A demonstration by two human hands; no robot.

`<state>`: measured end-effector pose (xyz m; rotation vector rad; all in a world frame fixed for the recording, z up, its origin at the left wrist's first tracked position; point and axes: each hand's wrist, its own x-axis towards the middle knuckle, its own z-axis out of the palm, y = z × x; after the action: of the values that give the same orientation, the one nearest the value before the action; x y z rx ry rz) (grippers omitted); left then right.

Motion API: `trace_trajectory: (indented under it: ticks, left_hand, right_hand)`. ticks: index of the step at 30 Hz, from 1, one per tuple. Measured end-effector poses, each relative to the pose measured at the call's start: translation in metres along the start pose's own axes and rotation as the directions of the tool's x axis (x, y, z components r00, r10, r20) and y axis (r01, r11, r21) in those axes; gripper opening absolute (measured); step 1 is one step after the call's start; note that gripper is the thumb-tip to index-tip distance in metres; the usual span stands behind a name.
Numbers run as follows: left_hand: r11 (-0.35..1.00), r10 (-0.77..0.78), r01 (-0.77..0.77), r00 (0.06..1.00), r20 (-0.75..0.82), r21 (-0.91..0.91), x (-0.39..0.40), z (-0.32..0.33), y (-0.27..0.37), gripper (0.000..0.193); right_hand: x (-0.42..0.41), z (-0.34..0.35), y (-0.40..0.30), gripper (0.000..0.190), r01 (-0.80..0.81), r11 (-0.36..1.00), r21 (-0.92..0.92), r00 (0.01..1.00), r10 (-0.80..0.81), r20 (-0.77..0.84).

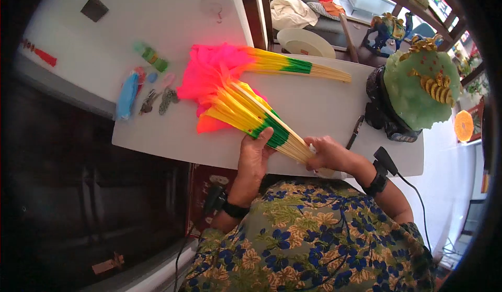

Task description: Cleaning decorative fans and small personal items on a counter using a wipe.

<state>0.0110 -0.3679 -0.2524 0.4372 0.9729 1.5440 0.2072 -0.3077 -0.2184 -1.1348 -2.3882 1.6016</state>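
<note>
Both hands hold a partly folded fabric dance fan (251,119) with bamboo ribs, coloured green, yellow and pink. My left hand (255,150) grips the ribs at the green band, thumb on top. My right hand (323,152) is closed around the bare rib ends, with a bit of something white by the fingers. Beyond it, a second folded fan (298,65) of the same colours lies on the white table (321,103), its rib ends pointing right. The pink cloth of the two fans overlaps on the left. Each wrist wears a black strap with a device.
A black pen (355,132) lies right of the fans, near a green jade-like ornament (421,84) with gold coins on a dark base. To the left lie a blue packet (127,95), keys (149,101), a green roll (155,59) and a red tassel (45,56).
</note>
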Motion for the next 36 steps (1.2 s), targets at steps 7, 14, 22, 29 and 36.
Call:
trace_trajectory:
  ticks: [7, 14, 22, 29, 36]
  left_hand:
    - [0.899, 0.039, 0.027, 0.989, 0.141, -0.438, 0.014, -0.020, 0.028, 0.045]
    - [0.868, 0.227, -0.146, 0.967, 0.119, -0.475, 0.000, -0.017, 0.041, 0.046]
    - [0.794, 0.251, -0.131, 0.960, 0.124, -0.594, -0.009, -0.073, 0.046, 0.039]
    - [0.803, 0.402, -0.219, 0.886, 0.233, -0.554, -0.004, -0.137, 0.092, 0.032]
    - [0.807, 0.571, -0.591, 0.779, -0.260, 0.000, 0.051, -0.104, 0.165, 0.030]
  right_hand:
    - [0.000, -0.011, -0.003, 0.048, 0.078, 0.997, 0.006, 0.987, -0.078, 0.138]
    - [-0.002, -0.027, -0.001, 0.052, 0.067, 0.996, -0.062, 0.975, -0.052, 0.218]
    - [0.002, -0.034, 0.011, 0.050, 0.044, 0.985, -0.165, 0.944, 0.013, 0.331]
    - [-0.001, -0.042, -0.005, 0.042, 0.082, 0.989, -0.119, 0.968, -0.051, 0.245]
    - [0.007, -0.066, -0.016, 0.030, 0.137, 0.971, -0.194, 0.989, -0.145, -0.026]
